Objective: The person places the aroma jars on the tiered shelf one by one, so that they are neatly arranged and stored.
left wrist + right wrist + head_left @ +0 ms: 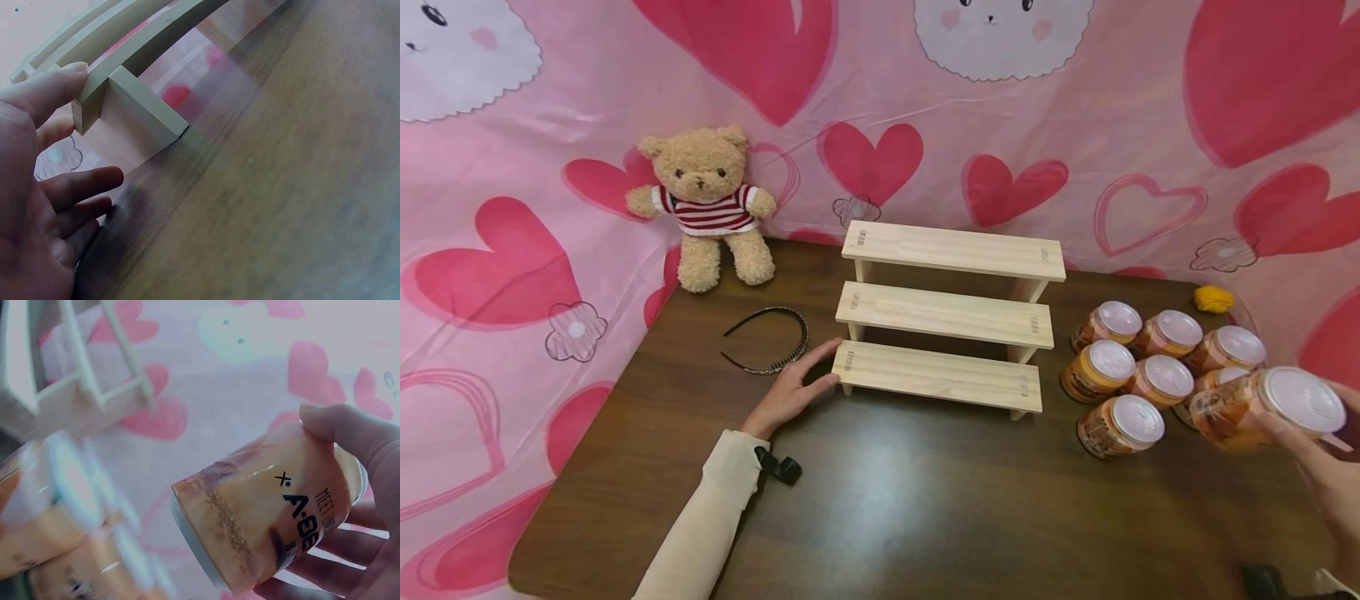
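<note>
A three-tier wooden display stand [936,375] stands at mid-table. My left hand [792,390] is at the left end of its lowest board, pinching the corner between thumb and index finger. The left wrist view shows the thumb [59,87] against the board's edge, the other fingers loosely bent below. On the right, my right hand [1326,475] grips a clear-lidded can [1240,412] with orange-brown printing, raised above the table. In the right wrist view the can [262,512] is tilted, with fingers and thumb around its lid end. Several similar cans [1120,427] stand close beside it.
A teddy bear [711,208] in a striped shirt sits at the back left. A black headband [805,329] lies left of the stand. At the back right corner is a small yellow object [1213,298]. A pink heart-patterned cloth [940,125] hangs behind the brown table [880,517].
</note>
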Available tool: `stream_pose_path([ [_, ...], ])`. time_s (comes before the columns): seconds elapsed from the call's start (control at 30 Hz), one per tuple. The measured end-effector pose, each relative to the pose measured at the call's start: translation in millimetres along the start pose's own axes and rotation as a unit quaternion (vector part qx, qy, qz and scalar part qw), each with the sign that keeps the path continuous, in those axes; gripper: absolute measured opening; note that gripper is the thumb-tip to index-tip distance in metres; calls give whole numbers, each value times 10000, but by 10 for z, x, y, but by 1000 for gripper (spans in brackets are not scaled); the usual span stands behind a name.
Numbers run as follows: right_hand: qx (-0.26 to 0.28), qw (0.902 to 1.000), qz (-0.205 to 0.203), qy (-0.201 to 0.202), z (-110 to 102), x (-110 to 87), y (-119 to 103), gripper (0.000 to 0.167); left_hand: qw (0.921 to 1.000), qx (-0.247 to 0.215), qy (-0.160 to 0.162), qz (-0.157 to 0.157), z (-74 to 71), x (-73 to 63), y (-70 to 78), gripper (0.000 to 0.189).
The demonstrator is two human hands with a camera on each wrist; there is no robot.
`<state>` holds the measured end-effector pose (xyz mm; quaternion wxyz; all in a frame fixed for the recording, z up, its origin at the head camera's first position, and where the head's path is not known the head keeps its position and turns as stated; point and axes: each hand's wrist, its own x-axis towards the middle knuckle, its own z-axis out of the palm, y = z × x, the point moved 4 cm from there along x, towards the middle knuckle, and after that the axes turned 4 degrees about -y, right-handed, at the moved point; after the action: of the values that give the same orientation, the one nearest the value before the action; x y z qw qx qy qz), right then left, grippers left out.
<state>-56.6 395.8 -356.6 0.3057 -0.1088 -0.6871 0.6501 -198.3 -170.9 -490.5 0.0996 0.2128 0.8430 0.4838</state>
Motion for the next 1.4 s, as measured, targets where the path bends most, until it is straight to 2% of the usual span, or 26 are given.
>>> stream_pose_path([
  [0.13,67,9998,159,-20,144,112,-185,47,10000,0,-14,-52,-5,3,-21,59],
  [0.2,-176,9997,190,-50,210,159,-263,48,10000,10,-30,-54,-8,5,-28,59],
  [0.27,-795,9966,181,-130,277,195,-339,49,10000,19,-36,-31,-11,5,-29,59],
  [0.33,-1034,9939,303,-219,338,229,-394,50,10000,36,-42,6,-12,5,-28,59],
  [0.43,-606,9968,193,-487,470,269,-474,48,10000,29,-39,31,-10,4,-28,59],
  [0.5,276,9970,103,-713,570,297,-511,48,10000,28,-38,21,-8,5,-26,59],
  [0.57,880,9918,42,-923,675,312,-554,50,10000,44,-31,23,-7,5,-22,59],
  [0.67,1264,9844,14,-1222,818,330,-617,54,10000,54,-1,33,-12,4,-9,58],
  [0.77,1069,9835,11,-1461,940,353,-673,54,9999,87,21,70,-17,1,4,58],
  [1.0,866,9862,-498,-1318,1267,415,-782,53,9999,117,26,70,-16,-1,0,58],
  [1.2,211,9854,-203,-1678,1502,458,-799,53,9999,81,23,53,-12,-7,4,58],
  [1.4,187,9797,-70,-1992,1739,517,-805,52,9999,64,3,99,-3,-11,-7,58],
])
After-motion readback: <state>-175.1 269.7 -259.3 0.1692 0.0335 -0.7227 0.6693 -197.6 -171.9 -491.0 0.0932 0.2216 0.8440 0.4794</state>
